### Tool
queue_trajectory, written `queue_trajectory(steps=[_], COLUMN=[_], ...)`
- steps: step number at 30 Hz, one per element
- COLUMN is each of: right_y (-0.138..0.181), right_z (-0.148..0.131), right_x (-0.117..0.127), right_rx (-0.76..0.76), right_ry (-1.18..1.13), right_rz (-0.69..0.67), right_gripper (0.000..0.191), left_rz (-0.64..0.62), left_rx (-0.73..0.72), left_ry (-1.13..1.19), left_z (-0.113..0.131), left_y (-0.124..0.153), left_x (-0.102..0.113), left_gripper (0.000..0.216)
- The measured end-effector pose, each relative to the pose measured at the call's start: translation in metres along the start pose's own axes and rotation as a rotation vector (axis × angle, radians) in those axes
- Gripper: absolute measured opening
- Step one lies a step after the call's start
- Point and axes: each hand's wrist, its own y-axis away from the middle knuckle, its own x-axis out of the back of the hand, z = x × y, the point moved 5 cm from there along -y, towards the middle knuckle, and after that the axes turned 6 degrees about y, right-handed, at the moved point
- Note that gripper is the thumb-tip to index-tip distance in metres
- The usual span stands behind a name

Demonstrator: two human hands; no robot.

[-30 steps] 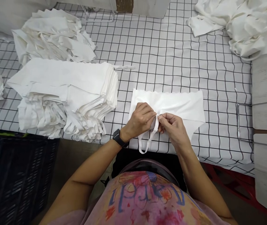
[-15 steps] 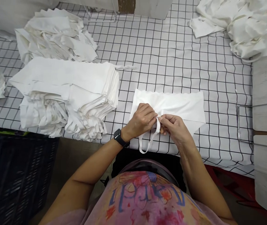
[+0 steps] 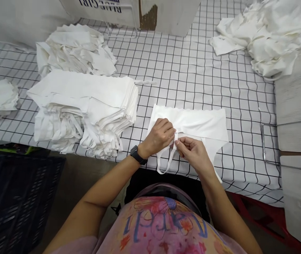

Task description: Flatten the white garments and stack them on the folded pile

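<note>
A white strapped garment, which looks like a bra top (image 3: 200,120), lies spread on the checked cloth in front of me. My left hand (image 3: 161,135) pinches the upper end of its narrow white shoulder strap (image 3: 169,160) near the garment's edge. With thumb and forefinger, my right hand (image 3: 191,150) grips the same strap slightly lower. The strap hangs in a loop toward the table edge. A small fastening at the strap's top is too tiny to make out fully.
To the left lies a layered stack of white garments (image 3: 87,88) with dangling straps, and another pile (image 3: 76,49) behind it. A loose white heap (image 3: 274,38) is at the back right. Cardboard boxes (image 3: 166,17) and a wire frame (image 3: 264,144) border the table; a dark crate (image 3: 15,197) stands below left.
My right hand has slid a little down and left along the strap, away from my left hand. The left hand stays nearly in place. The camera view has tilted up slightly.
</note>
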Motion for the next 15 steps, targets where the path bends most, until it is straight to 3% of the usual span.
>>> queue_trajectory(steps=[3, 8, 11, 15], right_y=[0.007, -0.005, -0.037, -0.072], right_z=[-0.007, -0.013, -0.006, -0.001], right_x=[0.032, 0.121, 0.156, 0.17], right_rx=[0.065, 0.11, 0.084, 0.11], right_ry=[0.261, 0.541, 0.656, 0.704], right_rz=[0.177, 0.735, 0.798, 0.737], right_gripper=[0.036, 0.029, 0.025, 0.021], left_rz=[-0.066, -0.225, -0.251, -0.167], left_rx=[0.061, 0.182, 0.308, 0.485], left_ry=[-0.004, 0.156, 0.14, -0.118], left_z=[-0.002, 0.001, -0.01, -0.036], left_y=[-0.001, 0.002, 0.001, -0.014], left_x=[-0.001, 0.013, 0.022, 0.03], left_gripper=[0.018, 0.018, 0.024, 0.028])
